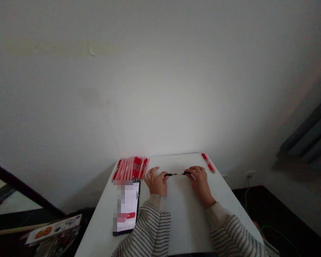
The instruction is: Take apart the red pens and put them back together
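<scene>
Between my two hands a slim black and clear pen (178, 174) is held level, just above or on the white table (187, 214). The thumb and a finger of my left hand (157, 182) pinch its left black end, while the other fingers are spread toward the pens beside it. My right hand (199, 182) grips the black right end. A row of red and pink pens (130, 169) lies side by side at the table's back left corner, close to my left fingers. One red and pink pen (208, 163) rests alone near the back right corner.
A phone (128, 210) with its screen lit lies left of my left forearm. The wall (160, 89) rises right behind the table. A printed box or leaflet (53, 228) is low on the left. A cable (246, 191) hangs from a wall socket at right.
</scene>
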Available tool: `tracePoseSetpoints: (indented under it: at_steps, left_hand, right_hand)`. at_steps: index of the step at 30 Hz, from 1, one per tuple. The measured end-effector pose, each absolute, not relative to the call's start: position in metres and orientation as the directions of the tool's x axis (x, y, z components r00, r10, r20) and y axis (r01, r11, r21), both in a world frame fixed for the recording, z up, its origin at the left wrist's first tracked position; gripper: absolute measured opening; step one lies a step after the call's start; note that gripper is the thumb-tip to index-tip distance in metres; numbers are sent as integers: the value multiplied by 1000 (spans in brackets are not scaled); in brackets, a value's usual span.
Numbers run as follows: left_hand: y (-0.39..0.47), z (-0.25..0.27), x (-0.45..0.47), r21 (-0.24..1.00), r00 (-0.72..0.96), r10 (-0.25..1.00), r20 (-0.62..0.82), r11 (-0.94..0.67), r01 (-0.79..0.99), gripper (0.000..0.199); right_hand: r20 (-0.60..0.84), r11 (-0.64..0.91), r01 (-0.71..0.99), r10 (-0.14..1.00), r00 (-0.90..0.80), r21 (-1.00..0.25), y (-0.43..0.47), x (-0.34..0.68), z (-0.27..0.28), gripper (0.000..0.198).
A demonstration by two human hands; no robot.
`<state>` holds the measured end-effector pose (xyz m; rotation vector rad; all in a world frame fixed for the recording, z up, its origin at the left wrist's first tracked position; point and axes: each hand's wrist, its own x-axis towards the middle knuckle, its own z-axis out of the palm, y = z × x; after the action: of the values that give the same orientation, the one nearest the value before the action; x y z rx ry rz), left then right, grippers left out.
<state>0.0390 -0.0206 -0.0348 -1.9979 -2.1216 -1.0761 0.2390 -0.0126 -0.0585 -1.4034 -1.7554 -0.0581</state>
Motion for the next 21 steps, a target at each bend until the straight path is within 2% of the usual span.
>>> tracePoseSetpoints:
  at_steps: [21]
  left_hand:
    - [-23, -32, 45, 457, -161, 876, 455, -74, 886, 9]
  right_hand:
    - [639, 429, 754, 769, -17, -497, -14, 235, -56, 17]
